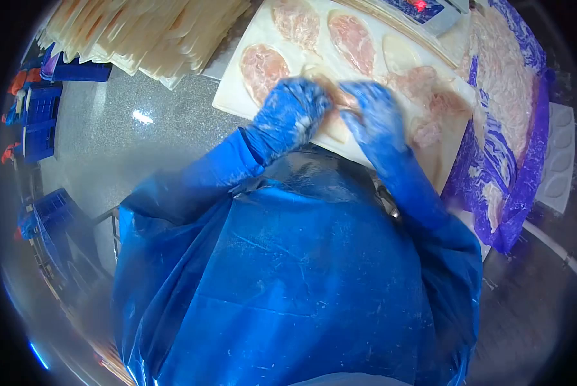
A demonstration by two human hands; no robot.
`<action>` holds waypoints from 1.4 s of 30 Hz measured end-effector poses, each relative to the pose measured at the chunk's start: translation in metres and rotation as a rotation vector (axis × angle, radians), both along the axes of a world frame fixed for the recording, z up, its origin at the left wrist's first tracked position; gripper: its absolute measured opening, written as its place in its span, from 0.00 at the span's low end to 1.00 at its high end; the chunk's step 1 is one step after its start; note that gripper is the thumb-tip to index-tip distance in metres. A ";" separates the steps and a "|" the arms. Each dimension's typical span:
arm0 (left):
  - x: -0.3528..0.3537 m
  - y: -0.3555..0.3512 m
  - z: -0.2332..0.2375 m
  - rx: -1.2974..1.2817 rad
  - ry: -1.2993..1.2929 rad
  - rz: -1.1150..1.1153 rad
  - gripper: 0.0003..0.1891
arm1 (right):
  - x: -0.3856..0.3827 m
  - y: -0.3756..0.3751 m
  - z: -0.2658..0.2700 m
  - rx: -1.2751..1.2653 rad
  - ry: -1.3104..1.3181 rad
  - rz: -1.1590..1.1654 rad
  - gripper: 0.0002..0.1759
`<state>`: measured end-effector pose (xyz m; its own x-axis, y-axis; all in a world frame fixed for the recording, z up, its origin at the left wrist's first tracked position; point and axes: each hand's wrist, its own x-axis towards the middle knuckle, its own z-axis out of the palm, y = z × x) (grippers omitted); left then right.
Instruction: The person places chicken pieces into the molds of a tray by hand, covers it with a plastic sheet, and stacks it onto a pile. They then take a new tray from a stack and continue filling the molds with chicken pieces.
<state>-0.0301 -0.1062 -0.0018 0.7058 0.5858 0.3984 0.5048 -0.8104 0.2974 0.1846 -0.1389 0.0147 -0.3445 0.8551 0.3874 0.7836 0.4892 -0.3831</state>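
Observation:
A white tray (237, 96) with oval hollows lies in front of me, pale pink raw chicken filling several of the hollows. Both hands wear wet blue gloves and meet over its near edge. My left hand (293, 114) is closed, its fingers curled on a piece of raw chicken (345, 100). From the other side my right hand (377, 114) pinches the same piece between thumb and fingers. The gloves partly hide the chicken. Loose chicken scraps (433, 106) lie on the tray right of my right hand, and a filled oval (264, 69) sits beyond my left hand.
A large heap of pale raw meat (504, 71) rests on purple plastic sheeting (526, 186) at the right. Stacked whitish trays (140, 32) stand at upper left. A device with a red light (420, 5) is at the top. Blue crates (42, 122) stand at far left.

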 end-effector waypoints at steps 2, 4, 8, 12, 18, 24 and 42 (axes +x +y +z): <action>-0.001 -0.013 -0.004 -0.057 -0.019 -0.016 0.15 | -0.020 0.020 -0.002 -0.076 -0.283 -0.020 0.16; -0.011 -0.013 -0.009 -0.048 -0.028 -0.022 0.14 | -0.022 0.036 -0.009 -0.161 -0.559 -0.045 0.18; -0.017 -0.013 -0.002 -0.034 -0.005 -0.001 0.13 | 0.011 0.051 -0.029 -0.157 0.165 -0.155 0.16; -0.008 -0.016 0.008 -0.076 0.059 0.016 0.14 | 0.009 0.057 -0.045 -0.163 0.378 0.029 0.17; -0.011 -0.015 0.000 -0.079 0.093 -0.036 0.20 | -0.027 0.080 -0.014 -0.101 -0.514 0.075 0.14; -0.009 -0.045 0.007 -0.051 0.095 0.092 0.20 | -0.007 0.082 0.005 -0.087 0.043 0.069 0.18; -0.032 0.051 -0.010 0.081 0.193 -0.190 0.15 | 0.036 -0.008 -0.020 -0.234 -0.267 0.319 0.19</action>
